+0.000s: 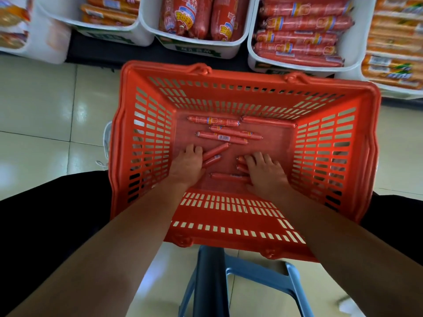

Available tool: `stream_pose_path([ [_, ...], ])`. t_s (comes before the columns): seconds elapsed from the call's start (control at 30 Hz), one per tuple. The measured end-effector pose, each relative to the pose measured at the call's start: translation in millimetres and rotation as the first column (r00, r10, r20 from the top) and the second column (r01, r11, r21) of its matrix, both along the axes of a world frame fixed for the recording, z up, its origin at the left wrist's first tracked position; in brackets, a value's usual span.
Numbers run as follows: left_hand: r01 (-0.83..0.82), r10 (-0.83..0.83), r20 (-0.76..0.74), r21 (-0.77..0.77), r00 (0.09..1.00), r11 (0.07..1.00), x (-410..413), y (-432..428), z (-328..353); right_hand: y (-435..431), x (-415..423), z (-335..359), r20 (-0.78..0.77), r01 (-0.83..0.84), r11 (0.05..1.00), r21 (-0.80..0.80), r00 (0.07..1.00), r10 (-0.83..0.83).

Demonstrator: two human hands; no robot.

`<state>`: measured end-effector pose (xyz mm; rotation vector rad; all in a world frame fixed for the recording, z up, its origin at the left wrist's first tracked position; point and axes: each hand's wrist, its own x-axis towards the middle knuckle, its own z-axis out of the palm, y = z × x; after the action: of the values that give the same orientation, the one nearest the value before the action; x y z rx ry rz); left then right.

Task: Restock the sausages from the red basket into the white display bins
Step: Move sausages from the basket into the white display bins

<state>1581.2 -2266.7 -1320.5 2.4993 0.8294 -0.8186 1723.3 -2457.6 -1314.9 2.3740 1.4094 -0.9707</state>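
The red basket (332,156) stands on the floor in front of me, with several thin red sausages (222,136) lying loose on its bottom. Both my hands are down inside it. My left hand (186,165) is closed over two sausages (214,154) that stick out to its right. My right hand (266,171) covers and grips sausages (241,167) at its left side, and another sausage (229,176) lies under its thumb. Beyond the basket, a white display bin (253,58) holds stacked sausages of the same kind (297,37).
More white bins line the shelf: one with thick red sausages (199,17), one with orange packs at the left (109,10), another at the far right (393,42). A blue stool (263,273) is under me. Pale floor tiles lie to either side.
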Motion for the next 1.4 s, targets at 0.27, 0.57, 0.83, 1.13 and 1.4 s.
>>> stream_pose_path([
  [0.27, -0.029, 0.027, -0.033, -0.033, 0.999, 0.999, 6, 7, 2, 19, -15, -3, -0.116, 0.031, 0.995, -0.091, 0.992, -0.041],
  [0.57, -0.072, 0.065, -0.068, -0.115, 0.996, 0.991, 12, 22, 23, 35, 33, 17, -0.139, 0.133, 0.988, -0.081, 0.98, -0.143],
  [0.83, 0.024, -0.034, 0.202, 0.048, 0.979, 0.999, 40, 43, 15, 69, 72, 12, 0.133, 0.122, 0.98, 0.159, 0.981, -0.144],
  [1.13, 0.132, -0.182, 0.233, 0.216, 0.955, 0.967, 48, 22, -24, 42, 66, -12, 0.186, 0.074, 0.996, 0.052, 0.979, -0.083],
  [1.4, 0.208, -0.225, 0.093, 0.158, 0.97, 0.965, 61, 18, -19, 52, 77, -9, 0.12, 0.108, 0.991, 0.083, 0.986, -0.118],
])
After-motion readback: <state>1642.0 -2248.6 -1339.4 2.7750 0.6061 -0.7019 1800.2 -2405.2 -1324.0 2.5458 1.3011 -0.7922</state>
